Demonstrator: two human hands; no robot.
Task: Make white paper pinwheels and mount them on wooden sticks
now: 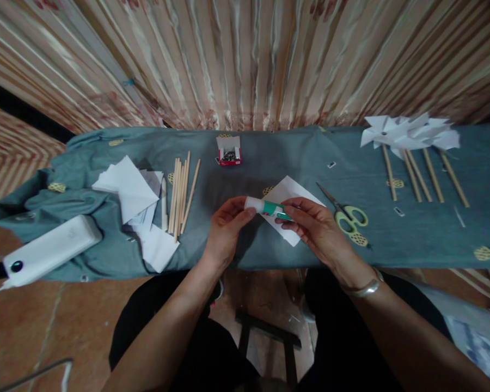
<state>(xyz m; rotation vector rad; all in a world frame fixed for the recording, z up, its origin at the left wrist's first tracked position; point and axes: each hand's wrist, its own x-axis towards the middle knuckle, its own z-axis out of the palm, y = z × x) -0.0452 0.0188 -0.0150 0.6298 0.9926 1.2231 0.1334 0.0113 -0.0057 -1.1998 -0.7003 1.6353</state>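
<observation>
A glue stick [273, 209] with a white end and a green label is held level between my two hands, above the table. My left hand [231, 226] pinches its white end between thumb and fingers. At the green end, my right hand [312, 226] has its fingers closed round the tube. Beneath it lies a white paper square [293, 190], turned cornerwise and partly covered by the glue stick and my right hand. Scissors [349, 215] with light green handles rest just right of my right hand, their blades pointing up and left.
Paper pinwheels [410, 133] on wooden sticks lie at the right. Left are loose wooden sticks [179, 190], white paper sheets [133, 188] and a white power bank [53, 250]. A small red box [229, 155] of metal pieces stands open at the back, before a curtain [245, 65].
</observation>
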